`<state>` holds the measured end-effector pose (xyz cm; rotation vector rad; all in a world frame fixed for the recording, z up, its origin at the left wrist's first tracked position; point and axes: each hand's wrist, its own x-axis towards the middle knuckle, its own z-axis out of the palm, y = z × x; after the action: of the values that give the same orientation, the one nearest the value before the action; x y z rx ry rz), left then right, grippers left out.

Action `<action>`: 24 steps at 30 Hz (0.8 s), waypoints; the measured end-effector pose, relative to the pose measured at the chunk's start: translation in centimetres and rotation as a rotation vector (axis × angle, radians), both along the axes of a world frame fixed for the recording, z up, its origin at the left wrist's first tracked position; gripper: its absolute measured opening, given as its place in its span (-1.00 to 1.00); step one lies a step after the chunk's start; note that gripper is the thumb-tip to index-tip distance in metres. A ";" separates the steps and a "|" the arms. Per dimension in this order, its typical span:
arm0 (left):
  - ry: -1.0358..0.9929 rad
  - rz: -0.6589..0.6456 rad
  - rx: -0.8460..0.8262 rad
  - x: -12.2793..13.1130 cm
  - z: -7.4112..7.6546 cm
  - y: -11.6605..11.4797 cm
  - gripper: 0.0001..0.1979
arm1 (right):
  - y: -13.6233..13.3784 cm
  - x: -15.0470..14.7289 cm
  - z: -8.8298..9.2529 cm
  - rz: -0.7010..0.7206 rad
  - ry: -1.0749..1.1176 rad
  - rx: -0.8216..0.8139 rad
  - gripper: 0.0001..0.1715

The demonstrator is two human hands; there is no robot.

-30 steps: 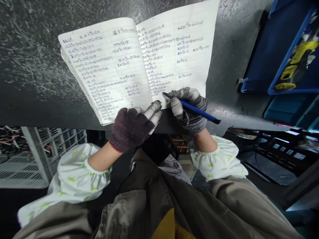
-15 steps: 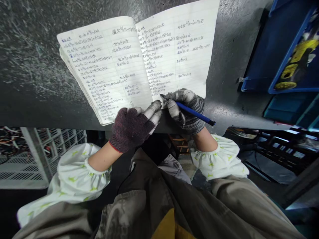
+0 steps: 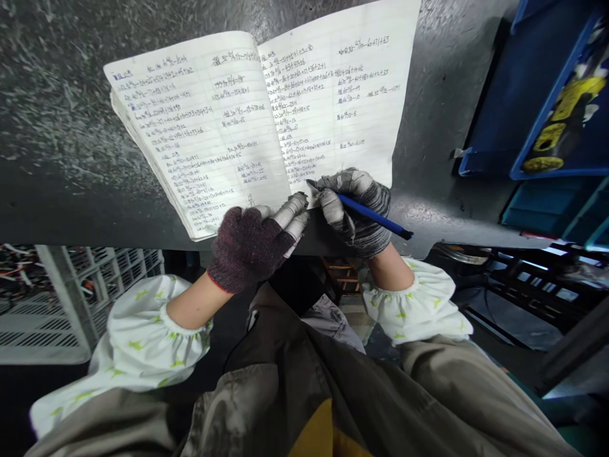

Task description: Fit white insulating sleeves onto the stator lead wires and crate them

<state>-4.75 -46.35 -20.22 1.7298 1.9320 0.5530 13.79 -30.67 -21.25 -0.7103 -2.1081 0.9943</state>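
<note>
An open notebook (image 3: 190, 127) lies on the dark worktop, its ruled pages covered in handwritten lines of characters and numbers. My right hand (image 3: 359, 209), in a grey knitted glove with taped fingertips, is closed round a blue pen (image 3: 378, 219). The pen's dark tip points left at the lower part of the right page, near the fold. My left hand (image 3: 254, 244), in a dark maroon glove with taped fingers, rests over the notebook's bottom edge. Its fingers stretch toward the pen tip, and I see nothing held in it; its thumb partly shows.
The worktop (image 3: 52, 165) is scratched and worn at the upper left. Blue bins (image 3: 499, 120) stand on the right, one with yellow parts (image 3: 566, 114) inside. Below the table edge at left is a pale plastic crate (image 3: 71, 298) with tangled small pieces.
Both hands and the pen keep nearly the same pose at the bottom of the right page. The view has shifted very slightly.
</note>
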 end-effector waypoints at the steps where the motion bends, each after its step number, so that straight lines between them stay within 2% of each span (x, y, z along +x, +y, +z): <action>1: -0.015 0.024 -0.014 0.0 -0.1 -0.1 -0.34 | 0.0 0.0 0.0 0.001 -0.008 -0.003 -0.75; 5: 0.025 0.046 -0.045 0.0 -0.7 -0.6 -0.29 | -0.1 0.3 -0.1 -0.017 -0.069 -0.083 -0.72; 9: 0.102 0.029 0.051 0.0 -1.0 -0.9 -0.31 | -0.1 0.3 -0.5 -0.007 -0.066 -0.094 -0.73; 12: 0.077 0.000 0.050 0.1 -0.4 -0.4 -0.36 | -0.1 0.3 -0.5 -0.003 -0.033 -0.090 -0.75; 18: 0.119 -0.144 0.063 0.1 0.7 0.4 -0.51 | -0.1 0.3 -0.8 -0.028 -0.031 -0.178 -0.72; 21: 0.163 -0.187 0.077 0.1 0.9 0.4 -0.57 | -0.2 0.3 -1.6 -0.089 0.113 -0.252 -0.65; 24: 0.208 -0.215 0.092 -0.2 0.9 0.2 -0.58 | -0.7 0.2 -2.2 -0.267 0.334 -0.306 -0.64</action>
<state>-4.99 -46.15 -19.29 2.0958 1.8474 0.4020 14.00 -31.42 -23.42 -0.8801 -1.5467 1.2029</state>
